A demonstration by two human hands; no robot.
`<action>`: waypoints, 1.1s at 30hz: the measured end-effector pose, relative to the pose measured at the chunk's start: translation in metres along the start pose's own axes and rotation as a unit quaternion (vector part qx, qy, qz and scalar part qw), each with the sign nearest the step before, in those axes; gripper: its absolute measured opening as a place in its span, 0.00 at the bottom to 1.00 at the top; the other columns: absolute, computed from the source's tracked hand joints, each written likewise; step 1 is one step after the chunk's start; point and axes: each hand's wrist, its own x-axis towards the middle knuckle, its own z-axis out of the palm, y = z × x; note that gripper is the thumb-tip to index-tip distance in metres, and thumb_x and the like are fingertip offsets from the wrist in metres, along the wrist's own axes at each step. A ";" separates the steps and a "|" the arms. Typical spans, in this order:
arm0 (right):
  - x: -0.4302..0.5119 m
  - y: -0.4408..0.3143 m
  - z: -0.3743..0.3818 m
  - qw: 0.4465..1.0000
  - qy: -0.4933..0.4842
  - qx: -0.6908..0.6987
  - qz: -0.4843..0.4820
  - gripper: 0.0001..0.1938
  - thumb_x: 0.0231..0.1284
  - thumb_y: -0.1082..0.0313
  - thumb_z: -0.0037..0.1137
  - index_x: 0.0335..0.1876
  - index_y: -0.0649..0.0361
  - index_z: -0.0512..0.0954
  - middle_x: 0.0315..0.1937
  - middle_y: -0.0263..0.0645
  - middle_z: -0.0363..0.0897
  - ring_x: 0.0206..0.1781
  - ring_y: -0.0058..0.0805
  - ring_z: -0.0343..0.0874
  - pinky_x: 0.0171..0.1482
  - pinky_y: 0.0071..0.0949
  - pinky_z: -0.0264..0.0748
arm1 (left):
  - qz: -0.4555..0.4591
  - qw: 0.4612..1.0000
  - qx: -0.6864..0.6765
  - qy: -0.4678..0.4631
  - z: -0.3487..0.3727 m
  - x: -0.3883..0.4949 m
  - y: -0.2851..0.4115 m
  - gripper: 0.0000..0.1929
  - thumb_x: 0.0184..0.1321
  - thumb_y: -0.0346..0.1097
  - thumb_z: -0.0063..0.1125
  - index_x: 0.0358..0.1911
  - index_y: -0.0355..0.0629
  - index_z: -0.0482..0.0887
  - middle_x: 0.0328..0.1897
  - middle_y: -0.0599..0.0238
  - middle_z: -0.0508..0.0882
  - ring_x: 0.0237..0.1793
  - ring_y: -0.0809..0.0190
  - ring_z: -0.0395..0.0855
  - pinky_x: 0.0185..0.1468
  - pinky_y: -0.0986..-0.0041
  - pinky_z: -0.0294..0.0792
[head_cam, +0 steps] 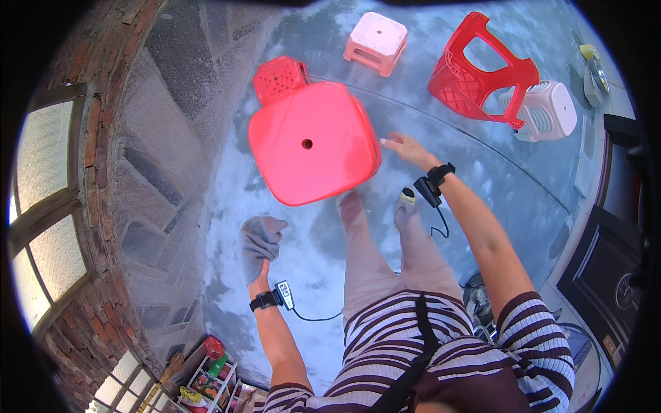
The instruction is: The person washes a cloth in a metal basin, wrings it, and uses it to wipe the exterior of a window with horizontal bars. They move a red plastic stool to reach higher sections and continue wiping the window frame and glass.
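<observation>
A grey cloth (pixel 262 238) is bunched in my left hand (pixel 260 268), held out to the left below a red plastic stool or small table (pixel 315 170) with a hole in its top. My right hand (pixel 405 148) is just off the right edge of that red top, fingers apart, with nothing in it; whether a fingertip touches the edge I cannot tell. A smaller red perforated plastic stool (pixel 280 80) stands against the far left corner of the red top. Both wrists wear black straps with small cabled devices.
Beyond are a pink stool with a pale top (pixel 378 36), a red plastic chair (pixel 475 77) lying tipped and a white plastic stool (pixel 552 111). A brick wall (pixel 98 134) with windows runs along the left. A filled shelf rack (pixel 209 384) stands at lower left.
</observation>
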 end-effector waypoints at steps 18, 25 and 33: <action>0.064 -0.054 0.058 0.932 0.034 0.335 0.135 0.42 0.54 0.26 0.45 0.63 0.58 0.70 0.60 0.41 0.69 0.66 0.35 0.59 0.60 0.39 0.58 | -0.129 0.939 -0.209 -0.242 0.162 0.187 0.113 0.16 0.69 0.40 0.44 0.55 0.41 0.70 0.55 0.63 0.77 0.52 0.63 0.77 0.53 0.70 0.73; 0.040 -0.075 0.056 0.927 0.041 0.351 0.126 0.39 0.57 0.32 0.49 0.62 0.62 0.71 0.57 0.44 0.71 0.63 0.33 0.64 0.56 0.34 0.67 | -0.182 0.921 -0.263 -0.220 0.159 0.179 0.117 0.20 0.69 0.42 0.46 0.61 0.42 0.69 0.59 0.62 0.76 0.55 0.61 0.77 0.56 0.67 0.74; -0.020 -0.122 0.032 0.916 0.009 0.397 0.056 0.29 0.66 0.40 0.45 0.60 0.57 0.72 0.53 0.34 0.74 0.56 0.22 0.71 0.61 0.26 0.63 | -0.106 0.944 -0.184 -0.251 0.111 0.134 0.173 0.20 0.69 0.41 0.46 0.62 0.44 0.68 0.58 0.67 0.75 0.57 0.66 0.73 0.59 0.71 0.69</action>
